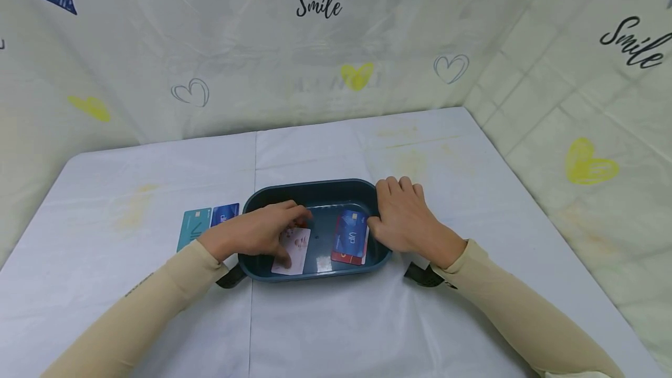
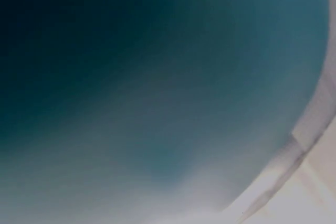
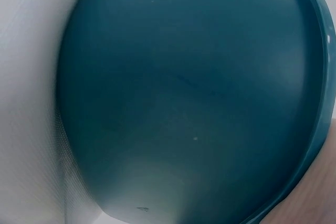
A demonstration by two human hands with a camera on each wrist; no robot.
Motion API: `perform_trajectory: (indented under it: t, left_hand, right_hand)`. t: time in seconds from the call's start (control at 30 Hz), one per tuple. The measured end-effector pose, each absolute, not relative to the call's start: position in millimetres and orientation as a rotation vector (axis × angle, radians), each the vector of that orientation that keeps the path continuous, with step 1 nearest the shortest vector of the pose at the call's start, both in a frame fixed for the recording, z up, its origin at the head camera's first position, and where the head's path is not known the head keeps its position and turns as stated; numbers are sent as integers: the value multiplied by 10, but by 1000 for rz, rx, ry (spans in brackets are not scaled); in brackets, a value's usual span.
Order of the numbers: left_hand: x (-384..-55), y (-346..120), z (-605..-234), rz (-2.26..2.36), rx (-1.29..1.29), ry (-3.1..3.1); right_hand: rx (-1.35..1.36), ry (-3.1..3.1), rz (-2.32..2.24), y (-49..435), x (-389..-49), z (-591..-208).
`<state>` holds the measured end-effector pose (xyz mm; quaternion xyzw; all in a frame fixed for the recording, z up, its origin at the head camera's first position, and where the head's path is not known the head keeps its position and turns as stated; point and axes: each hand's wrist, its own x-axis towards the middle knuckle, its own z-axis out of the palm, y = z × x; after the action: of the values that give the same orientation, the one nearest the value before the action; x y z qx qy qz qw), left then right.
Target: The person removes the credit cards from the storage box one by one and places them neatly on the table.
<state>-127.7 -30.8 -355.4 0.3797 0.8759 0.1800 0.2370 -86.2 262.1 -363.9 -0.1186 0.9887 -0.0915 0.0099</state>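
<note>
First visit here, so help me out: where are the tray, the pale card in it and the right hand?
Tray point(image 1: 322, 224): head view, its bare floor.
Pale card point(image 1: 297, 252): head view, its printed face.
Right hand point(image 1: 403, 214): head view, back of the hand.

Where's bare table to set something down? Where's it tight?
Free: table behind the tray, up to the backdrop; table in front of it, between the sleeves.
Crowded: inside the tray (left hand, pale card, card stack), its right end (right hand), just left of it (two cards).

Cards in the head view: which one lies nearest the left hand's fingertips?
The pale pink card in the tray, partly under the left hand. The blue-topped stack lies by the right hand; the teal card and blue card lie outside.
</note>
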Motion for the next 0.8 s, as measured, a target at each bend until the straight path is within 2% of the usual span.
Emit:
perform_trajectory:
  t: [0.8]
  left_hand:
    - [-1215, -285, -3574, 369, 1072, 2407]
  right_hand:
    - [-361, 3085, -284, 2615, -864, -3643]
